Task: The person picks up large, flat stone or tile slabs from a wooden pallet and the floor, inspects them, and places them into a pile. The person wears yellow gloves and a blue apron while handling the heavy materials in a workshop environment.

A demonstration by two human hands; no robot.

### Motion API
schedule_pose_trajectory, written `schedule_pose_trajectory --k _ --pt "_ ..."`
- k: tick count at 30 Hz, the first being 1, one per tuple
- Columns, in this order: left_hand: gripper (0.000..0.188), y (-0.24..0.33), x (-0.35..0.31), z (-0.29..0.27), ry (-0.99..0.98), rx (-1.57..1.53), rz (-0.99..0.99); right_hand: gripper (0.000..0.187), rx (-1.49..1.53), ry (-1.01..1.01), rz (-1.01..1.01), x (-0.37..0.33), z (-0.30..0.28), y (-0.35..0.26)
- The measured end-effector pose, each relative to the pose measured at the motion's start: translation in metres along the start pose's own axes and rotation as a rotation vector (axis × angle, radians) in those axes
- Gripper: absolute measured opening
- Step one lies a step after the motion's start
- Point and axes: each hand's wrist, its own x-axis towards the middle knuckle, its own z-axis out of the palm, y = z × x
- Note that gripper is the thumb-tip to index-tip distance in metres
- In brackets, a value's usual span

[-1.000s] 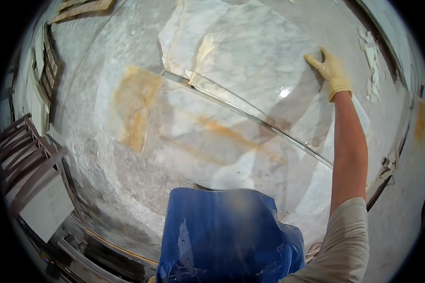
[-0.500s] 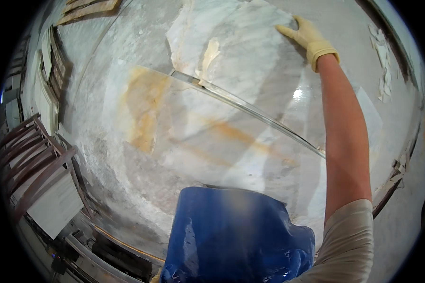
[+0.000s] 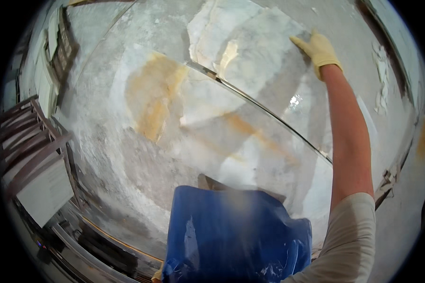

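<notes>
My right hand, in a yellow glove, rests flat with fingers spread on the far upper part of a large white-grey marble slab; it holds nothing. A raised edge runs diagonally across the stone, and below it lies a wet slab with orange-yellow stains. A blue plastic apron covers my front at the lower edge of the view. A sliver of yellow glove shows beside the apron at the bottom, likely my left hand; its fingers are hidden.
Dark wooden racks stand at the left with a white board leaning on them. Metal rails run along the lower left. White stone scraps lie on the grey floor at the right.
My right arm has stretched farther out, and the gloved hand has slid up and away across the slab. The view has tipped forward a little.
</notes>
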Motion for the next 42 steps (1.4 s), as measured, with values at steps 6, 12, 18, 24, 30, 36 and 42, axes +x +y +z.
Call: schedule_pose_trajectory --k 6,12,18,24,30,36,42 --pt "0.052 -0.038 -0.001 -0.005 0.004 0.005 0.051 0.081 0.271 0.249 -0.259 -0.138 0.013 -0.057" --pt "0.052 -0.073 -0.010 0.003 -0.017 -0.085 0.133 0.081 0.439 -0.275 0.018 -0.437 -0.034 -0.131" --pt "0.056 -0.085 -0.069 0.031 -0.148 -0.431 0.277 0.071 0.635 -0.663 -0.544 -0.582 -0.186 -0.170" --pt "0.054 -0.153 -0.160 0.062 -0.151 -0.632 0.367 0.068 0.516 -0.686 -0.722 -0.570 -0.298 -0.157" --pt "0.053 -0.264 -0.220 0.056 -0.060 -0.657 0.596 0.078 0.314 -0.736 -0.535 -0.588 -0.370 -0.124" --pt "0.042 -0.354 -0.121 0.072 0.140 -1.024 0.710 0.069 -0.467 -0.777 -1.364 -0.558 -0.330 -0.057" --pt "0.039 -0.475 -0.140 0.080 0.211 -1.210 0.704 0.070 -0.306 -0.793 -1.062 -0.692 -0.289 -0.240"
